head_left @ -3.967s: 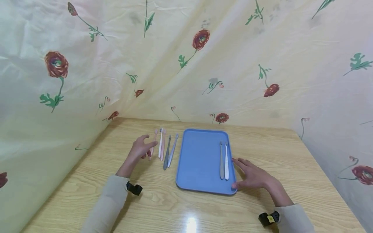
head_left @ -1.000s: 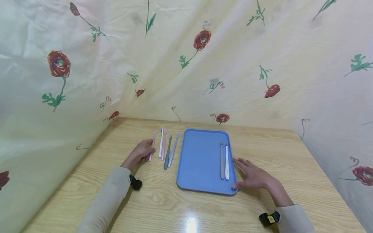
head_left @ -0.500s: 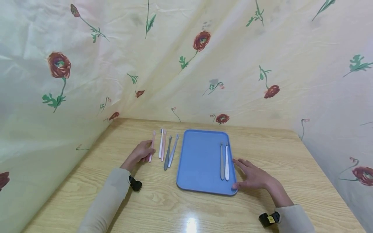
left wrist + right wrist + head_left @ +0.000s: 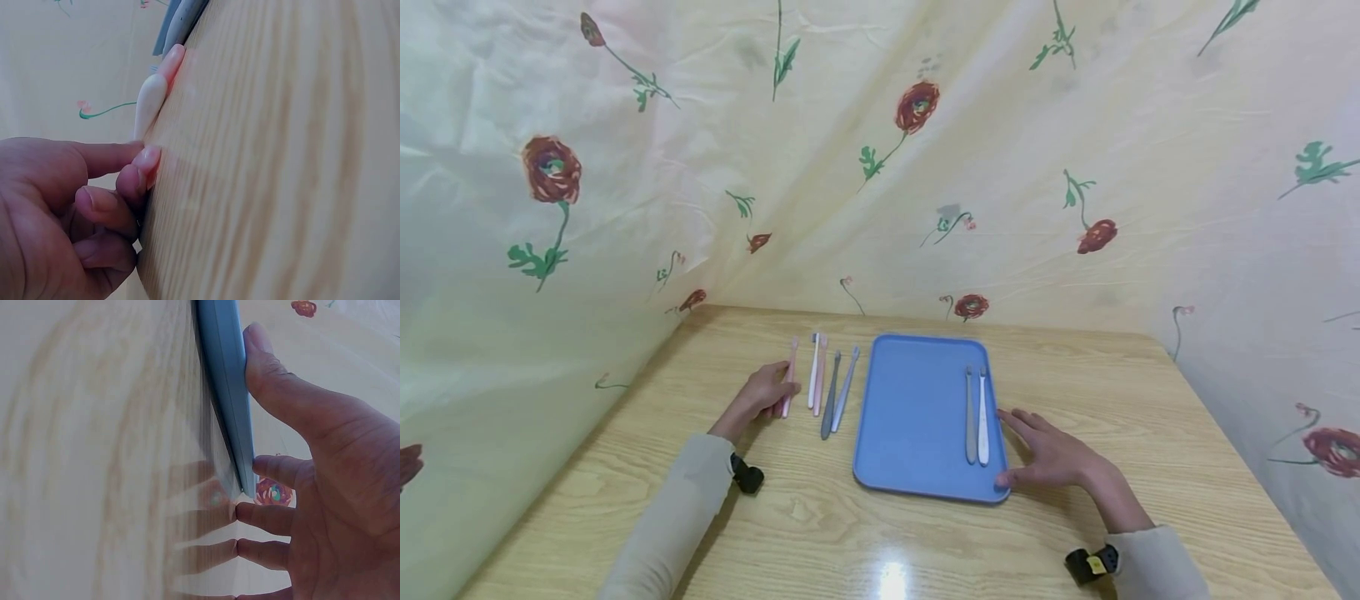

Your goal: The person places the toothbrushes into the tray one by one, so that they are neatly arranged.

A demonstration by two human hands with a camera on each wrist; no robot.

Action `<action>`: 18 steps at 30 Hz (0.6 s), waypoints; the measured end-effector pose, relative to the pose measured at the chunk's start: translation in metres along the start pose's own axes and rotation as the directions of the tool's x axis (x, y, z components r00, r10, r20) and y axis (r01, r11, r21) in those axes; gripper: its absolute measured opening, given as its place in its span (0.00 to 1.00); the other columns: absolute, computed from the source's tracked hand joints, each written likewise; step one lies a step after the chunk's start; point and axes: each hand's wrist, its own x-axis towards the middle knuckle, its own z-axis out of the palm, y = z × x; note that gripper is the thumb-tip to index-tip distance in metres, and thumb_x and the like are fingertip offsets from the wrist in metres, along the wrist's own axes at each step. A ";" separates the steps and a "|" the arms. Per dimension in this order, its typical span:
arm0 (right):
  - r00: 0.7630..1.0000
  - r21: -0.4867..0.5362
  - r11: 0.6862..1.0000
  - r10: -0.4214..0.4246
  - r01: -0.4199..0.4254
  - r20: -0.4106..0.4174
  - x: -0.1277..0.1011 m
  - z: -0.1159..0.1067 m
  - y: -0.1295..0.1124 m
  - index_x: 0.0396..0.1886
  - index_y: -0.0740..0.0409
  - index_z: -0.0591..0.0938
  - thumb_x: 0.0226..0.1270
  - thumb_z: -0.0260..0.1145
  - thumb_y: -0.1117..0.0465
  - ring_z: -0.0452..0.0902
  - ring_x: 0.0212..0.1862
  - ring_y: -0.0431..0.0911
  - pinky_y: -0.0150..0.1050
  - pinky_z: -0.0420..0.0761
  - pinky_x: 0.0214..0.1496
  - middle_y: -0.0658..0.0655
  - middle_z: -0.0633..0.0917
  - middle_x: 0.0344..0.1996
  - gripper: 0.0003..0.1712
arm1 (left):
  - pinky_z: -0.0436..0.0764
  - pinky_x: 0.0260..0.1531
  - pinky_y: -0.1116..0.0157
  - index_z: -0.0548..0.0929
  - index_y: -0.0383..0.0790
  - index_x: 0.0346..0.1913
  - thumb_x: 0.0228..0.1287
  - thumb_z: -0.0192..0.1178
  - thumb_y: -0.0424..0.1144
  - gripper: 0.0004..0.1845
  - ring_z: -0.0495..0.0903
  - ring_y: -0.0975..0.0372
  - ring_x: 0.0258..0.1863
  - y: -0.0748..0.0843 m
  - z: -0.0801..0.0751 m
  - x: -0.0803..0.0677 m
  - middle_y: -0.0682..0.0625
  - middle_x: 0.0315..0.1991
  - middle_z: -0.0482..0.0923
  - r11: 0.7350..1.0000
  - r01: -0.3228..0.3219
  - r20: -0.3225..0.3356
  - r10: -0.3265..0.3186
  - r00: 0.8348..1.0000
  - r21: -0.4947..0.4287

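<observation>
With thumb and fingers my left hand (image 4: 758, 393) pinches the leftmost pink toothbrush (image 4: 792, 360), which lies on the table with its head pointing away. In the left wrist view its rounded pink handle end (image 4: 147, 158) shows between thumb and fingertips. My right hand (image 4: 1051, 450) rests at the right side of a blue tray (image 4: 910, 408), fingers spread. Its thumb touches the near right rim, as the right wrist view of the tray edge (image 4: 228, 381) also shows. Inside the tray, along its right side, lie a grey toothbrush (image 4: 971, 421) and a white toothbrush (image 4: 983, 421).
Between my left hand and the tray lie a white toothbrush (image 4: 813, 375), another pink toothbrush (image 4: 820, 383), a dark grey toothbrush (image 4: 830, 400) and a pale lilac toothbrush (image 4: 846, 392). A flowered cloth (image 4: 820, 167) hangs behind and beside the wooden table (image 4: 805, 533).
Four seconds ago my left hand hovered with parted fingers by the leftmost pink toothbrush; it has come down and now pinches it. The brush's head has shifted slightly left. My right hand stays put.
</observation>
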 end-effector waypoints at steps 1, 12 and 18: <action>1.000 -0.004 1.000 -0.006 0.006 -0.002 0.000 0.000 0.000 0.78 0.59 0.60 0.49 0.75 0.33 0.55 0.72 0.78 0.75 0.69 0.62 0.79 0.61 0.72 0.64 | 0.65 0.09 0.70 0.53 0.36 0.79 0.71 0.58 0.41 0.39 0.66 0.65 0.09 0.000 0.000 0.000 0.52 0.11 0.71 1.000 0.004 0.003 -0.004 1.000 -0.002; 1.000 0.003 1.000 -0.008 0.008 -0.003 0.002 0.000 0.001 0.78 0.60 0.59 0.49 0.74 0.32 0.55 0.72 0.78 0.75 0.69 0.62 0.79 0.61 0.73 0.64 | 0.65 0.09 0.70 0.47 0.38 0.81 0.69 0.60 0.49 0.47 0.65 0.65 0.09 0.000 -0.003 -0.005 0.53 0.12 0.71 0.999 0.042 0.044 -0.043 0.998 0.026; 1.000 0.006 1.000 -0.005 0.005 -0.001 0.002 0.000 0.001 0.78 0.60 0.59 0.50 0.74 0.31 0.55 0.72 0.79 0.76 0.69 0.61 0.79 0.61 0.73 0.64 | 0.67 0.08 0.70 0.55 0.35 0.78 0.70 0.60 0.47 0.41 0.66 0.64 0.09 0.001 -0.002 -0.006 0.52 0.12 0.71 0.994 0.008 0.051 -0.013 0.999 0.106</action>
